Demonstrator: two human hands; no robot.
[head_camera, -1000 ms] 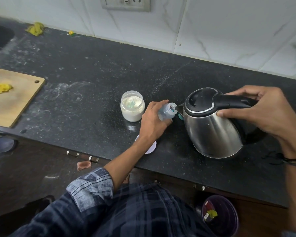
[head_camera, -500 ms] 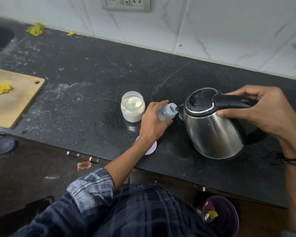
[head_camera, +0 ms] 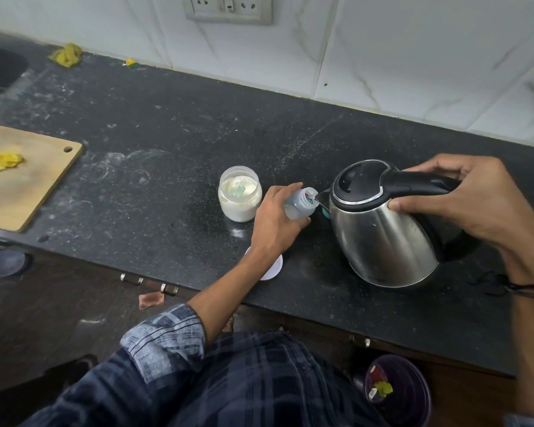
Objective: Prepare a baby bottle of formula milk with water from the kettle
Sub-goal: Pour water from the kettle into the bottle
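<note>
Hands: left (head_camera: 276, 218) grips bottle (head_camera: 301, 204), right (head_camera: 463, 200) tilts kettle (head_camera: 383, 229)

kettle (head_camera: 383, 223) spout has tipped slightly lower over the bottle (head_camera: 301, 204).

Left hand (head_camera: 275, 221) curled closed, arm extended forward; right hand (head_camera: 469, 204) clenched, wrist bent.

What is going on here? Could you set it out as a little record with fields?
Place: dark kitchen counter
Left hand: holds the open baby bottle, tilted toward the kettle
Right hand: grips the handle of the steel kettle, tipped so its spout meets the bottle mouth
Jar: open, white powder and a scoop inside, left of the bottle
Cutting board: far left
</note>
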